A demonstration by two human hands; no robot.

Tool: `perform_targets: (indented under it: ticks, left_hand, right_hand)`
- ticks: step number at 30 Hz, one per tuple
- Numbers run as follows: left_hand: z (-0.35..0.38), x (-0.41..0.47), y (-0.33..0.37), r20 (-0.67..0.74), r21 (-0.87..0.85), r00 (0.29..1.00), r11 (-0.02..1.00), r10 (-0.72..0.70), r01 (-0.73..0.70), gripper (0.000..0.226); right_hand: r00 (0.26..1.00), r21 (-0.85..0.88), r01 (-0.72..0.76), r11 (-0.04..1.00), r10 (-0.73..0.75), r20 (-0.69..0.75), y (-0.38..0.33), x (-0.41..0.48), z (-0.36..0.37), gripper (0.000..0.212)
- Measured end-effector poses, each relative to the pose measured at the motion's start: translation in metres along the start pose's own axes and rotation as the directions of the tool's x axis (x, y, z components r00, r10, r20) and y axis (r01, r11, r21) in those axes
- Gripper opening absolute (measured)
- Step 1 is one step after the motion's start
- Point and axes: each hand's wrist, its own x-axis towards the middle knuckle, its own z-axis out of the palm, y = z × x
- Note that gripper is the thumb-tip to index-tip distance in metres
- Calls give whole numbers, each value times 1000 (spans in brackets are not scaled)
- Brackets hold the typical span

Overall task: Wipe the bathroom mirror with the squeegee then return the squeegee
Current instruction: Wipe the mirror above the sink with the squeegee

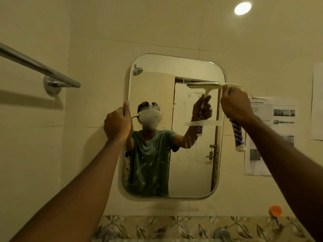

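Note:
A rounded rectangular mirror (pixel 190 165) hangs on the beige wall ahead. My left hand (pixel 117 124) grips the mirror's left edge at mid-height, thumb along the rim. Fingers of my right hand (pixel 235 105) curl round the handle of a squeegee (pixel 238 137), which is striped blue and white. Its pale blade (pixel 232 84) lies level against the mirror's upper right edge, partly hidden by my hand. The glass carries streaks and smears, and it reflects the squeegee and my arms.
A chrome towel rail (pixel 40 67) juts from the wall at upper left. Printed papers (pixel 272 123) are stuck to the wall right of the mirror. An orange hook (pixel 275 210) sits low on the right. Patterned tiles (pixel 174 226) run below, with taps at the bottom edge.

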Motion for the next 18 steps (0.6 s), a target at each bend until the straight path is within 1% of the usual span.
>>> perform_targets:
  ticks: [2,5,11,15,18]
  left_hand:
    - [0,0,-1,-2,-2,1000,1000,0,0,58]
    - [1,0,-2,-10,-2,1000,1000,7,-7,59]
    - [4,-3,-1,-41,-12,999,1000,6,-6,58]
    - [3,-6,-2,-41,-9,999,1000,17,-17,59]
    - [2,-9,-4,-29,-10,999,1000,13,-13,59]
  right_hand:
    - [1000,-30,1,1000,-1,0,0,6,1,46]
    - [1000,-41,-2,999,3,24,7,-16,12,43]
    - [992,33,-85,996,81,97,40,-108,42,38]
    - [985,9,-144,990,142,100,62,-164,62,39]
    - [976,-5,-171,985,171,135,66,-185,63,41]
